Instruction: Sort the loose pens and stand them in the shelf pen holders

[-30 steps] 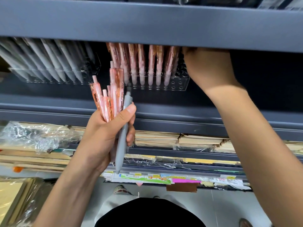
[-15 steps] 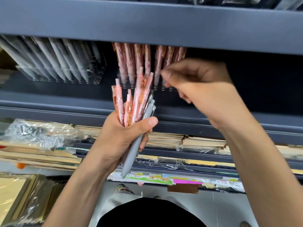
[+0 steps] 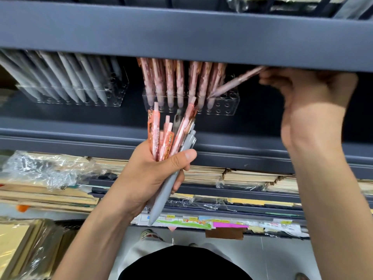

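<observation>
A pen bundle (image 3: 169, 136) is gripped by the left hand (image 3: 149, 178) — a blurred pink pen (image 3: 236, 82), seemingly pinched by the right hand (image 3: 308, 98), is tilted into the clear holder (image 3: 224, 107).

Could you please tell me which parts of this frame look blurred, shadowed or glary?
In the head view the right hand and the pink pen it pinches are motion-smeared, while the left hand and its bundle of pens are sharp; in the head view the recess behind the clear holder lies in shadow, and the plastic wrap at lower left throws bright glare.
</observation>
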`<state>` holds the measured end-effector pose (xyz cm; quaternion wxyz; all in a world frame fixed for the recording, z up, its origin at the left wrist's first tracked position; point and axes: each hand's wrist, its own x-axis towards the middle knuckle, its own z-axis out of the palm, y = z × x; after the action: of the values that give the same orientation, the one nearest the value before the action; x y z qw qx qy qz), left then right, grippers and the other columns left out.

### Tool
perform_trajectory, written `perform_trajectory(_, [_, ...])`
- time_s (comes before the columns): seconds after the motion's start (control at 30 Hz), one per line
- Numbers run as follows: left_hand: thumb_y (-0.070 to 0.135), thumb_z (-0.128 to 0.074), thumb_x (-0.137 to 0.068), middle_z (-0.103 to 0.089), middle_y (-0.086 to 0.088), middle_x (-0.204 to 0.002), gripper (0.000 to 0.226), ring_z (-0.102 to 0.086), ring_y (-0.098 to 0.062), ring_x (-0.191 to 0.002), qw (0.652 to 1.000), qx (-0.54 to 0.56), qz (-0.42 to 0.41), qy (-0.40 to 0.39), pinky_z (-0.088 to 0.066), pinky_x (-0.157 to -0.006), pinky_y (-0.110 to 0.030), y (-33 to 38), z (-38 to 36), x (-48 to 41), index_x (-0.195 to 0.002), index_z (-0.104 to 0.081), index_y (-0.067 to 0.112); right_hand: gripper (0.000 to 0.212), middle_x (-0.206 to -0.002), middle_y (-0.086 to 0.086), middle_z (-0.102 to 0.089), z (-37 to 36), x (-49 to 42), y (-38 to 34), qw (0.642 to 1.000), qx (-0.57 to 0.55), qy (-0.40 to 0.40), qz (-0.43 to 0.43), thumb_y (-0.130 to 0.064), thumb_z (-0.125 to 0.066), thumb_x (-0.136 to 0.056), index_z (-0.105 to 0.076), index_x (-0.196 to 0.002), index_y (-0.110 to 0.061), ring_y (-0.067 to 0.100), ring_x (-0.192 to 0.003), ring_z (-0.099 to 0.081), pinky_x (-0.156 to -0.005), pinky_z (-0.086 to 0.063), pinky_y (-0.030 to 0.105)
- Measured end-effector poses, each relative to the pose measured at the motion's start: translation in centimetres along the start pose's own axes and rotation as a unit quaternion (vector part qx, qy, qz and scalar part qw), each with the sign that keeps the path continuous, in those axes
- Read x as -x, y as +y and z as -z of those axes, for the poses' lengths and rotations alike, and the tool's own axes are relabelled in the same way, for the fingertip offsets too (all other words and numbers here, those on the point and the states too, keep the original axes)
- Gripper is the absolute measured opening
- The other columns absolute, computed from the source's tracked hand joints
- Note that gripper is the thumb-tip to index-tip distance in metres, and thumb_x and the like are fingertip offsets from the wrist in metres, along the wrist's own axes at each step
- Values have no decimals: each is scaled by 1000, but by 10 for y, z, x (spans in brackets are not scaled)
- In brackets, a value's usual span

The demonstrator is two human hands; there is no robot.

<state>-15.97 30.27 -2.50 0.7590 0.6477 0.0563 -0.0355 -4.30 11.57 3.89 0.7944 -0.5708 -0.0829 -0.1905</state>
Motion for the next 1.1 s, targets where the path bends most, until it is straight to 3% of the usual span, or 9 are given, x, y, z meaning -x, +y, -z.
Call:
perform_trajectory(0.13, [23,-76,-78,-54,1,-50,30,-43,-18,-38,1000,3,-3,1,-39,-38,-23,2,-2,1,-73,-55,2,17,-77,18,-63,1,-10,9,994,75,45,64,13,-51,-79,-61,-93,17,24,-64,-59,-62,-52,29])
perform_trajectory(0.27, [24,-74,-78,-54,-2,-53,25,-43,-19,-38,1000,6,-3,7,-39,-41,-24,-1,-1,0,-69,-59,6,14,-87,23,-66,-4,-10,13,982,156,41,92,5,-55,-75,-63,-87,7,29,-78,-62,-72,-55,32])
perform_trajectory(0.4, [27,-80,-74,-53,-3,-53,26,-42,-20,-37,1000,2,-2,8,-38,-43,-24,-4,2,-1,-63,-62,12,24,-87,20,-72,2,-13,21,863,495,-41,95,-21,-54,-89,-72,-82,-7,39,-90,-66,-88,-45,48])
perform_trajectory(0.47, [34,-80,-70,-52,-5,-54,29,-42,-20,-38,1000,-1,-3,6,-38,-44,-25,-6,2,-1,-63,-62,13,29,-101,19,-71,-5,-13,20,864,490,-70,98,-22,-51,-91,-72,-96,-2,38,-104,-63,-99,-42,47])
perform_trajectory(0.57, [37,-80,-68,-50,-10,-56,30,-42,-21,-38,1000,0,-5,11,-37,-46,-26,-8,3,-1,-62,-62,13,35,-133,11,-59,-19,-14,17,846,504,-94,145,-19,-48,-93,-63,-122,-7,29,-131,-46,-114,-17,23])
perform_trajectory(0.67, [37,-80,-68,-49,-9,-53,30,-42,-21,-37,1000,-5,-3,11,-37,-43,-23,-8,3,2,-62,-62,14,35,-138,8,-55,-22,-19,17,806,556,-122,163,-17,-44,-98,-57,-129,-12,22,-129,-41,-97,-13,9])
perform_trajectory(0.87, [25,-75,-75,-54,-1,-52,23,-42,-18,-36,1000,7,-11,15,-38,-39,-22,-7,2,6,-64,-61,11,23,-111,15,-65,-28,-20,15,835,518,-155,101,-12,-43,-98,-62,-108,-4,8,-93,-35,-71,-25,16])
perform_trajectory(1.0, [24,-76,-76,-54,0,-50,23,-43,-18,-36,1000,5,-13,13,-39,-41,-23,-8,4,8,-64,-61,12,32,-131,2,-60,-23,-17,11,826,543,-100,113,-23,-44,-98,-59,-126,-18,12,-125,-48,-99,-25,13])
perform_trajectory(1.1, [30,-82,-73,-53,-2,-49,27,-44,-19,-37,1000,-3,-12,9,-39,-41,-24,-10,7,9,-64,-62,13,17,-79,-15,-69,-20,8,8,925,349,-101,112,-13,-56,-91,-67,-86,-25,-10,-76,-63,-68,-45,10])
